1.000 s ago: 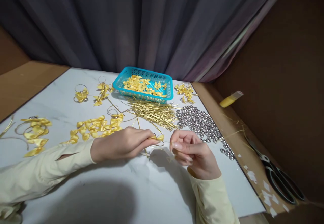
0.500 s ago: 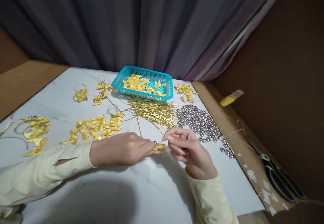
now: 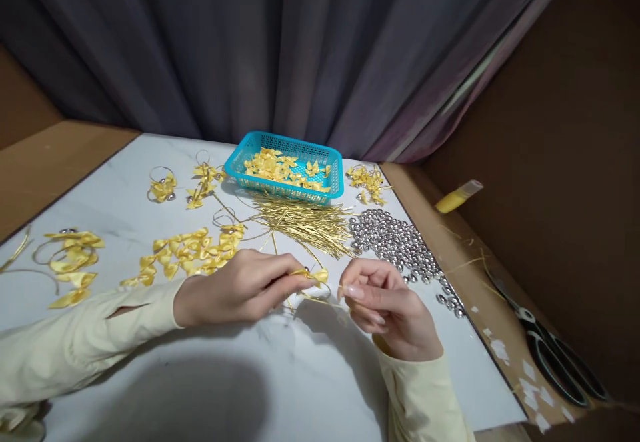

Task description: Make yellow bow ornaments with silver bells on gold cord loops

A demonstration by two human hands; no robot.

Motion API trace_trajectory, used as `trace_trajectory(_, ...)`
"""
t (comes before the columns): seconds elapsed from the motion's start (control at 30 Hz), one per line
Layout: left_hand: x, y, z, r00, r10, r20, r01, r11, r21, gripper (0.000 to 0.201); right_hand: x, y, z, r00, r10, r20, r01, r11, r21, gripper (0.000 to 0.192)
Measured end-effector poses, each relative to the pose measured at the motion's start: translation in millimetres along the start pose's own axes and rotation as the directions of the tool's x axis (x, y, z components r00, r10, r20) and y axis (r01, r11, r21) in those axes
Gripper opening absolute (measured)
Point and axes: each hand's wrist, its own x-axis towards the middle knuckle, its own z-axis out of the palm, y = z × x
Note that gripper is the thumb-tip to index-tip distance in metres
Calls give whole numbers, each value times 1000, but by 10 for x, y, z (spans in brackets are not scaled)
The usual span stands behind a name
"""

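My left hand [image 3: 240, 287] pinches a small yellow ribbon bow [image 3: 315, 275] at its fingertips, just above the white table [image 3: 200, 389]. A thin gold wire [image 3: 320, 294] loops from the bow toward my right hand [image 3: 387, 309], whose fingers are curled and pinch the wire's end. Both hands sit near the table's middle, a few centimetres apart. Behind them lies a bundle of gold wire pieces [image 3: 305, 222].
A blue basket [image 3: 285, 192] of yellow bows stands at the back. Loose bows [image 3: 193, 252] lie left of my hands, finished bows with rings [image 3: 70, 259] farther left. Silver beads [image 3: 395, 242] spread on the right. Scissors [image 3: 555, 355] and a yellow glue tube [image 3: 457, 197] rest on cardboard.
My hands came together at the bow half a second ago, then drew apart again. The right hand has pulled the wire rightward, and the bow is lifted slightly.
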Motion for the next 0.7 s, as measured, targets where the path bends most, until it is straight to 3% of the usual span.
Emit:
trace_trajectory(0.13, 7, -16, 23, 999, -44, -15, 44, 999, -22, 36, -44, 4, 45, 1000, -27, 12, 28, 989, -144, 14)
trace_trajectory(0.23, 6, -8, 29, 990, -140, -4, 139, 983, -117, 30, -49, 8, 116, 999, -22, 37, 34, 931, -364, 16)
trace_trajectory(0.4, 21, 34, 31, 968, -250, 28, 249, 940, -233, 28, -20, 89, 258, 981, -167, 103, 189, 662, -725, 19)
trace_trajectory(0.57, 23, 33, 52, 930, -367, 7, 359, 908, -215, 34, 33, 238, 303, 917, -392, 78, 275, 477, -835, 7)
trace_trajectory(0.7, 2, 8, 90, 920, -391, 9, 386, 903, -190, 30, 63, 299, 313, 889, -448, 99, 292, 387, -875, 13)
